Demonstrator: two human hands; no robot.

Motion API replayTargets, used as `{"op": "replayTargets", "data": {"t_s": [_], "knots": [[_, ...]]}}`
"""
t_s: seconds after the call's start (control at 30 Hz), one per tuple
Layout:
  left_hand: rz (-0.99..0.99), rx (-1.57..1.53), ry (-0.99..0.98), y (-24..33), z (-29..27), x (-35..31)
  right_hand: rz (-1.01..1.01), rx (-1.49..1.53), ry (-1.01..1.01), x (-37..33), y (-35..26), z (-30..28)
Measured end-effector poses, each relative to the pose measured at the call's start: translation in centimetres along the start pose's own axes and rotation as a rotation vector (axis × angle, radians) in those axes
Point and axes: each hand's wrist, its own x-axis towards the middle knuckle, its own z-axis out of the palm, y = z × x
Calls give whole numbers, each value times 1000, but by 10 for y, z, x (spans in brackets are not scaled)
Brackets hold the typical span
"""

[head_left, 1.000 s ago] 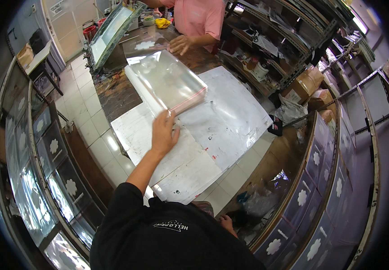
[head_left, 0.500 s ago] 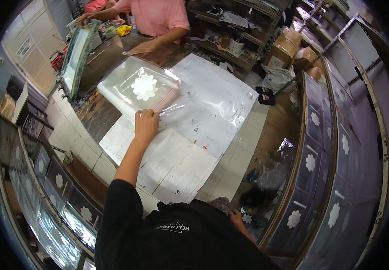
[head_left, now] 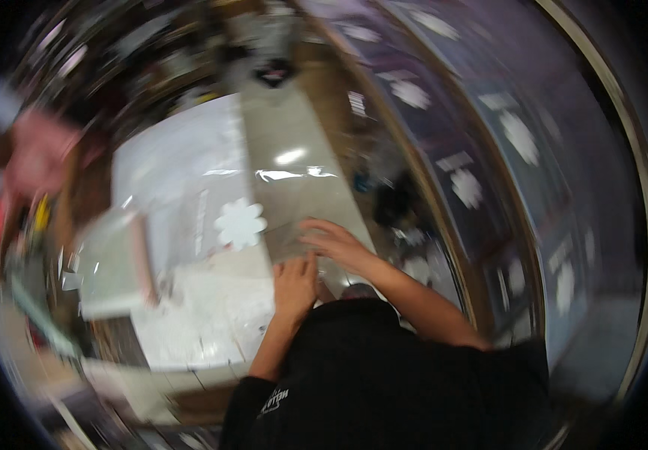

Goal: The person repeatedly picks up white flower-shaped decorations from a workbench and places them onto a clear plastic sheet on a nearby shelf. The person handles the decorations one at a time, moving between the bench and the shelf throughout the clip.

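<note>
A clear plastic sheet with a white flower print stretches in front of me, over the edge of the white-topped table and the floor beside it. My left hand has its fingers closed on the sheet's near edge. Just to the right, my right hand is held with its fingers apart, close to the same edge; blur hides whether it touches the plastic. A stack of clear sheets with a pinkish edge lies on the table's left part.
The white table covering lies to my left. On the right stand long racks holding flower-printed sheets. A person in a pink shirt is across the table, beside a tilted framed screen. Dark clutter lies by the rack.
My view has swung right, toward the racks. The flower-printed sheet has come off the stack with my left hand. My right hand has risen from low at my side to near the sheet.
</note>
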Motion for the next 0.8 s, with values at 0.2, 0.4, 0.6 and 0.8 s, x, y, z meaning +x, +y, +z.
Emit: {"op": "replayTargets", "data": {"t_s": [0.2,0.4,0.6,0.8], "knots": [[199,-169,-228,64,15,0,-127,-243,240,-45,42,-70],[252,-280,-223,67,13,-13,-273,-536,609,-177,79,-180],[-207,-170,-102,6,1,-40,-20,-359,873,-341,47,-280],[-340,87,-83,-35,19,-69,137,-726,1267,-476,85,-420]]}}
